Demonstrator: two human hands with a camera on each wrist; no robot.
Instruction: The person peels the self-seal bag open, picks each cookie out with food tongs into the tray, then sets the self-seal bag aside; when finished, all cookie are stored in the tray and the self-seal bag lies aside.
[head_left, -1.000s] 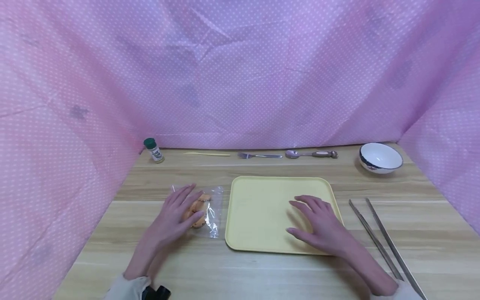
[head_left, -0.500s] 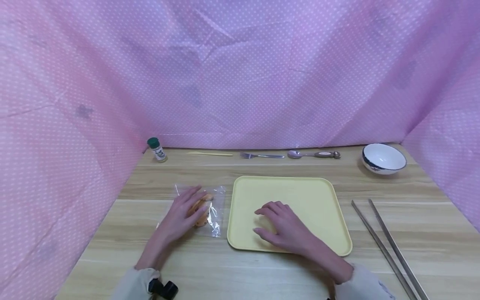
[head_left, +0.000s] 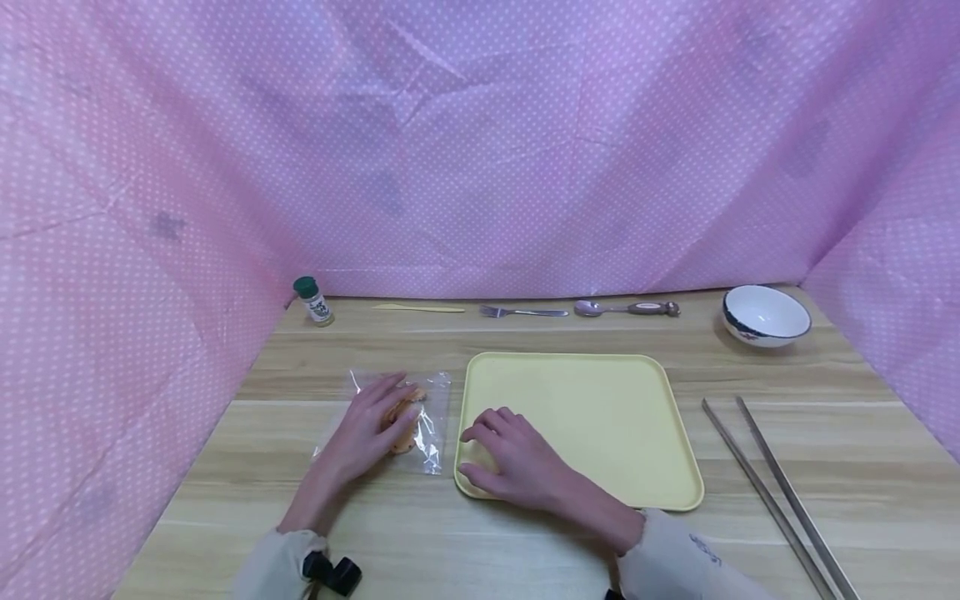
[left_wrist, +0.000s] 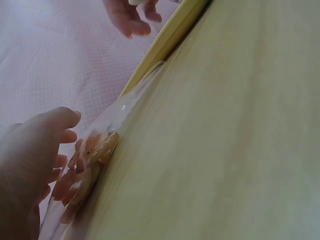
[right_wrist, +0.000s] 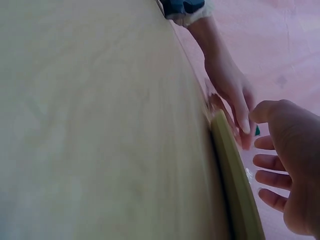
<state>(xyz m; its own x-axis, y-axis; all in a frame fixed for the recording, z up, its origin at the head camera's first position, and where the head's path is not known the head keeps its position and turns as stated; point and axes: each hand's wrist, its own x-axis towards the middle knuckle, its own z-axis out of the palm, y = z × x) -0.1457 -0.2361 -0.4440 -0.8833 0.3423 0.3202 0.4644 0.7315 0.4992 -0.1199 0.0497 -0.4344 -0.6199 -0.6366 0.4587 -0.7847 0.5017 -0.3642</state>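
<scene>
A clear plastic bag with brown, dark-flecked cookies in it lies flat left of the yellow tray. My left hand is over the bag's left part, fingers spread and gently bent, covering some of the cookies. Seen from the left wrist, the thumb and fingers are right beside the bulging bag. My right hand hovers over the tray's left end, its bent fingers pointing at the bag, with nothing in its grasp. In the right wrist view, the fingers of my right hand are apart.
Along the back lie a pale yellow knife, a fork and a spoon. A green-capped shaker bottle stands back left, a white bowl back right. Long metal tongs lie right of the tray. Pink dotted cloth surrounds the table.
My right hand has travelled left across the tray, from its right half to its left end. My left hand has stayed over the cookie bag, and the view has shifted slightly.
</scene>
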